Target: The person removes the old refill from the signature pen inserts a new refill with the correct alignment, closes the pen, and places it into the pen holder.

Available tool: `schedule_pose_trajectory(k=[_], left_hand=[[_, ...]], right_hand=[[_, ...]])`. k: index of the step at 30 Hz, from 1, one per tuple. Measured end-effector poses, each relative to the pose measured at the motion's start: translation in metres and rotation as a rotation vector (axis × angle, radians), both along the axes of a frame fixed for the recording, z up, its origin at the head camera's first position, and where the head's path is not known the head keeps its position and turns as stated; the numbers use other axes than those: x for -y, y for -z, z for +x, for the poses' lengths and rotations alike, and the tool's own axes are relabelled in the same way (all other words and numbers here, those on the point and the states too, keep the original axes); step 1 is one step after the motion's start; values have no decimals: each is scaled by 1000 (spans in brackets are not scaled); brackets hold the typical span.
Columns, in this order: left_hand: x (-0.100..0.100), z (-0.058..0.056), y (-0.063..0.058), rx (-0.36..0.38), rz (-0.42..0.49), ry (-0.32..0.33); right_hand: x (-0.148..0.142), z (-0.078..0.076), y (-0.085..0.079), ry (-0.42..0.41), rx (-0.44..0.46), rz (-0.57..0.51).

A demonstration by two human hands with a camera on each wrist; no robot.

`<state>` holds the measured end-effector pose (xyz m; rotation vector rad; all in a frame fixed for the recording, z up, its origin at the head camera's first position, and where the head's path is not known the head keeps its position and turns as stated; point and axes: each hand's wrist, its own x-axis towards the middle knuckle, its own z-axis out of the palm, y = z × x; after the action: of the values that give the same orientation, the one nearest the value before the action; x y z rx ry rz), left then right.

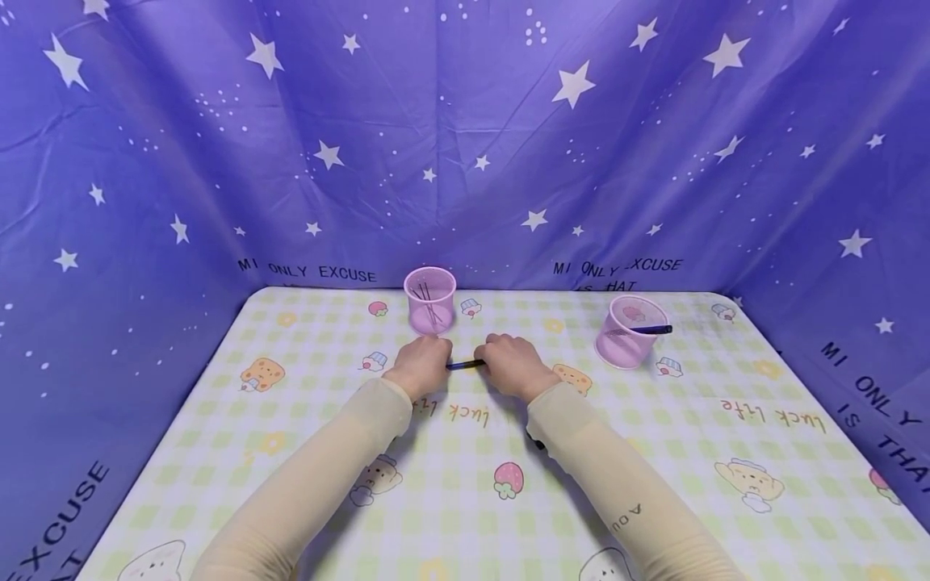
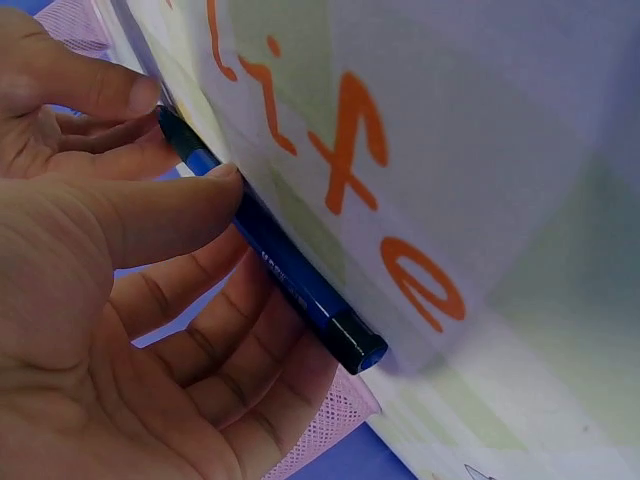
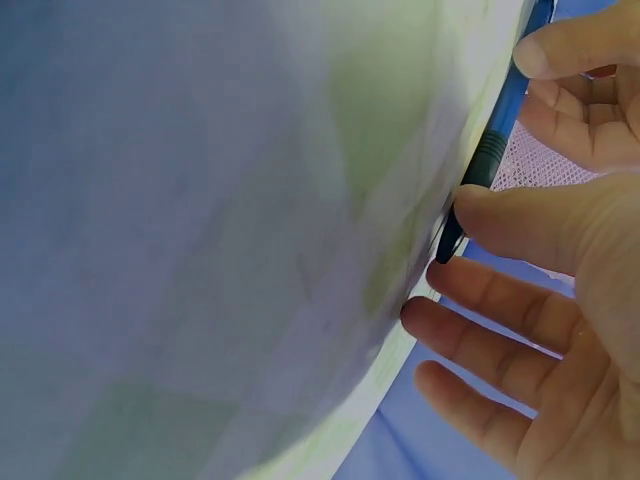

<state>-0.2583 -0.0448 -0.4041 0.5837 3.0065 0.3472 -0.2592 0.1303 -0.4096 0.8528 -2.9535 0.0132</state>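
Note:
Both hands meet over the middle of the table with a blue pen (image 1: 465, 365) between them. Thumb and fingers of the left hand (image 1: 424, 363) grip its barrel; in the left wrist view the pen (image 2: 285, 262) has a dark end cap and a dark grip section. The right hand (image 1: 516, 365) pinches the dark tapered end, its thumb (image 3: 485, 212) lying on the grip and the other fingers spread below. The pen lies close along the tablecloth. Just beyond the left hand stands a pink mesh pen cup (image 1: 430, 305) with several thin dark sticks inside.
A second pink mesh cup (image 1: 617, 345) stands to the right, a dark pen (image 1: 654, 329) leaning out over its rim. The checked tablecloth (image 1: 508, 524) has printed cartoons and letters. Purple starry curtains (image 1: 465, 121) close off the back and both sides.

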Motion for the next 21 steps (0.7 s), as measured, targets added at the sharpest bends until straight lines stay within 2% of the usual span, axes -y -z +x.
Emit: schedule_pose_trajectory(k=[13, 21], left_hand=[[-1, -2, 2, -6, -29, 21], [-3, 1, 3, -5, -63, 36]], right_hand=[[2, 0, 0, -30, 4, -34], [3, -1, 1, -42, 12, -50]])
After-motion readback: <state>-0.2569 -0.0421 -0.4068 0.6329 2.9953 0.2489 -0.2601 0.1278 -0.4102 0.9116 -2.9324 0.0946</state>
